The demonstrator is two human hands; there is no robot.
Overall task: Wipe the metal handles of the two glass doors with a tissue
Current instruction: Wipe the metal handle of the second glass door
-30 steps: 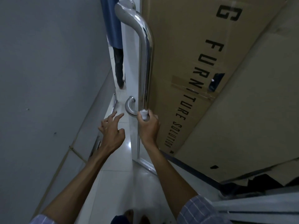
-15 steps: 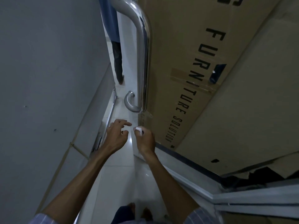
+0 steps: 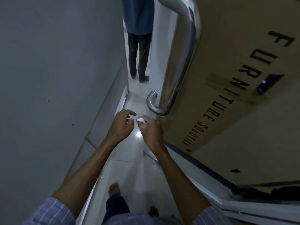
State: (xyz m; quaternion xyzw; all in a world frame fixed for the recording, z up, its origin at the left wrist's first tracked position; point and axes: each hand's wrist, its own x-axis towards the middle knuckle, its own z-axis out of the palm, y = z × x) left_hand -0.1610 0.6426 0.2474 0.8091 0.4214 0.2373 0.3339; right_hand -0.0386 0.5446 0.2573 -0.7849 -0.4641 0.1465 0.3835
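A long polished metal handle [image 3: 185, 60] runs down the edge of the glass door [image 3: 164, 51], curving at its foot into a second handle end [image 3: 151, 101] on the door's far side. My right hand [image 3: 151, 131] grips a small white tissue [image 3: 141, 122] just below and left of the handle's lower bend, not touching it. My left hand [image 3: 121, 125] hovers beside it with fingers loosely curled, its fingertips close to the tissue and holding nothing.
A large cardboard box [image 3: 243, 78] printed with black letters stands behind the glass on the right. A grey wall [image 3: 56, 70] closes the left side. Another person [image 3: 139, 38] stands in the narrow tiled passage [image 3: 129, 168] ahead. My bare feet show below.
My right hand has come off the handle's lower end with the tissue and dropped below it. My left hand has moved in toward the tissue.
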